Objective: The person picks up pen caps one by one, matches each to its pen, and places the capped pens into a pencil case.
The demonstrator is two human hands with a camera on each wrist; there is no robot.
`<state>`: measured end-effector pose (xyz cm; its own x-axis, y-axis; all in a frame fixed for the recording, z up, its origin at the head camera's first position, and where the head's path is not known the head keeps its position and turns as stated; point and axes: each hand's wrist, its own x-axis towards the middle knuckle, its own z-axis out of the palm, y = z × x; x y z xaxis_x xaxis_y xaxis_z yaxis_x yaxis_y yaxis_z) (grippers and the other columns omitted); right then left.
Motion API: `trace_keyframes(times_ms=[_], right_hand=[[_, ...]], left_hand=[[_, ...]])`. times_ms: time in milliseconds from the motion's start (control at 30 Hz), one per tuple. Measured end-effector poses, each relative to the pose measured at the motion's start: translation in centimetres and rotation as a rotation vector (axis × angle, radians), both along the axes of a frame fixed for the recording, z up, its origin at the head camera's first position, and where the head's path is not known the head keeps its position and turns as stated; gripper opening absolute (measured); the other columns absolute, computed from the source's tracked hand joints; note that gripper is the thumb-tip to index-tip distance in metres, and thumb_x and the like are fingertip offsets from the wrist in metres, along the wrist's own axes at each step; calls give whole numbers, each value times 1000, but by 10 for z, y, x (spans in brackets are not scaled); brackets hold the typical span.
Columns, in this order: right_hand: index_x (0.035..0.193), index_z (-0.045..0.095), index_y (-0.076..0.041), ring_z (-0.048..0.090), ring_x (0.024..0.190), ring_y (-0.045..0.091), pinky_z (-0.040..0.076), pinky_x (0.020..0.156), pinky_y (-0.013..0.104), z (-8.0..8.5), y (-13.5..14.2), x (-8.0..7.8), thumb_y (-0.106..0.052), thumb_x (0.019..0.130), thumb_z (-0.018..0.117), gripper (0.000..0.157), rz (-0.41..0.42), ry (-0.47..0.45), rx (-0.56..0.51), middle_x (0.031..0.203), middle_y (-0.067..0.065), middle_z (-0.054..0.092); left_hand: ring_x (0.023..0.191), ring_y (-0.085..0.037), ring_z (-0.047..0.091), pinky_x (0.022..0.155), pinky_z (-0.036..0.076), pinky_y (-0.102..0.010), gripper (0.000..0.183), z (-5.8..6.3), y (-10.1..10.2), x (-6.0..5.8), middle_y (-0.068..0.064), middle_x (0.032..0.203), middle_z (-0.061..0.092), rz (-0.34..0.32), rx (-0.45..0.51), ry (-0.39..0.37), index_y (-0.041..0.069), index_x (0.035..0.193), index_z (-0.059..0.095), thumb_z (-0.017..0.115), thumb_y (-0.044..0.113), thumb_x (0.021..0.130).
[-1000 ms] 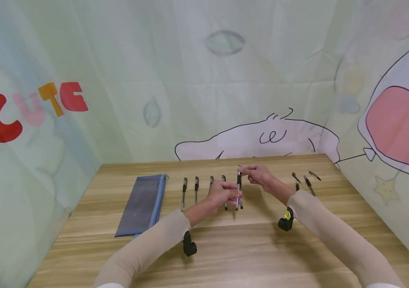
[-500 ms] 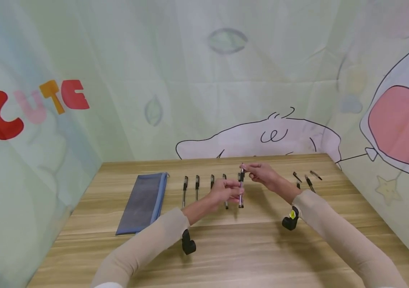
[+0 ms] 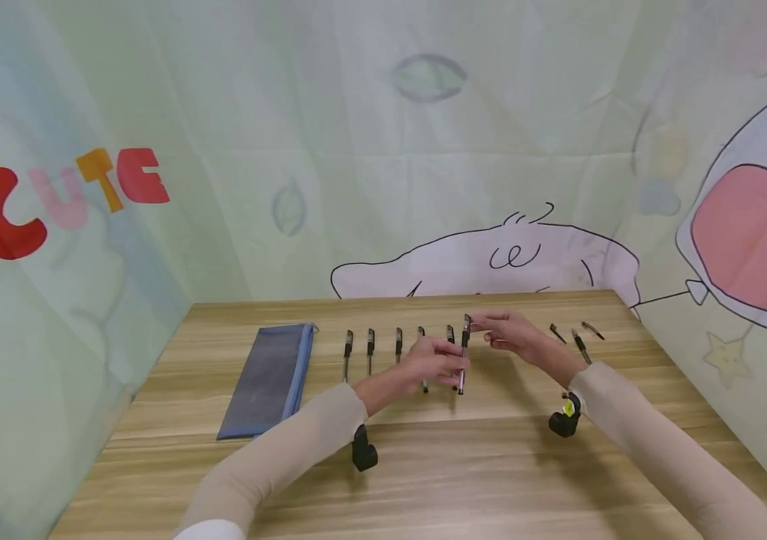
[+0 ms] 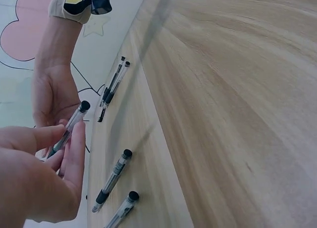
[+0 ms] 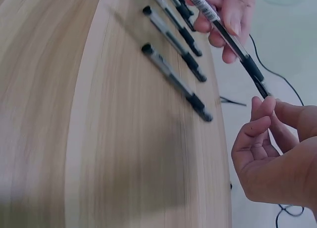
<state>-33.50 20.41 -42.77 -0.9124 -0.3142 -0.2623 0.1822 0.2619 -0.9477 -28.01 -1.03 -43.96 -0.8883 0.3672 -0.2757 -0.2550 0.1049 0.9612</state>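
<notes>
A clear-barrelled pen with a black grip and cap [image 3: 464, 354] is held up between both hands above the table. My left hand [image 3: 432, 361] pinches its lower barrel between thumb and fingers, the black end plug showing past the fingertips in the left wrist view. At the other end, my right hand [image 5: 272, 154] pinches the tip of the cap with thumb and forefinger. Just left of the held pen, a similar capped pen [image 3: 450, 334] lies on the table, partly behind the left hand.
Several more capped pens [image 3: 348, 346] lie in a row to the left, spaced apart. A grey-blue zip pouch [image 3: 265, 382] lies flat beyond them. Toward the right edge of the table [image 3: 424, 480] are a loose pen [image 3: 581, 345] and small black pieces [image 3: 592, 330]. Printed curtains surround the table.
Both hands have moved slightly right with the pen. The right hand's fingers have shifted a little at the cap end, and the pen lying behind shows more clearly.
</notes>
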Motion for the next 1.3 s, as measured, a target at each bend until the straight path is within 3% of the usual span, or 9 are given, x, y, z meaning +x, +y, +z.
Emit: trace_keyframes(times_ms=[267,467,600,733,867,1000,1133,1300], right_hand=[[144,50,8,57,75,1,52,68,15,2,31,8,-25,106,58,52,9,-2,8,104,-10,74],[145,48,10,58,74,-1,52,67,14,-1,48,14,-24,105,59,53,1,-17,-19,98,-14,75],[147,45,11,60,75,-2,55,69,14,-1,56,17,-25,106,58,56,0,-32,-35,99,-14,77],[149,42,10,61,77,-1,56,73,15,-2,61,22,-26,106,57,58,-4,-50,-18,102,-13,76],[150,41,9,61,78,-2,56,75,17,-6,67,26,-27,106,56,59,-7,-54,-13,105,-12,75],[150,41,10,61,77,-3,56,73,16,-10,73,27,-26,107,56,58,-17,-56,-27,102,-13,76],[148,44,9,63,76,-3,55,70,14,-11,74,26,-26,106,58,56,-18,-57,-57,101,-13,77],[146,50,5,64,77,-2,57,71,16,-11,77,29,-28,103,62,55,-31,-60,-70,103,-11,77]], left_hand=[[69,-12,65,78,65,-31,27,1,15,-4,-24,111,73,55,-115,29,-7,120,68,70,1,94],[63,-12,64,65,64,-25,21,4,27,-5,-17,96,76,47,-247,139,-7,111,72,73,0,91],[66,-12,66,65,63,-23,22,1,34,-10,-12,94,75,67,-319,181,-5,112,73,74,1,91],[64,-12,68,66,64,-25,23,-5,45,-16,-12,94,76,116,-321,156,-5,113,73,74,2,91],[57,-13,68,70,65,-31,18,-8,57,-19,-13,85,77,182,-291,103,-4,106,75,77,1,88],[53,-12,67,66,65,-30,14,-14,66,-22,-11,77,75,233,-266,82,-3,98,76,79,-1,85],[50,-11,65,57,62,-24,14,-22,70,-24,-11,76,74,263,-278,123,-5,96,74,80,-2,84],[49,-11,66,48,57,-19,25,-30,73,-22,-11,75,75,263,-335,212,-7,108,73,80,1,86]])
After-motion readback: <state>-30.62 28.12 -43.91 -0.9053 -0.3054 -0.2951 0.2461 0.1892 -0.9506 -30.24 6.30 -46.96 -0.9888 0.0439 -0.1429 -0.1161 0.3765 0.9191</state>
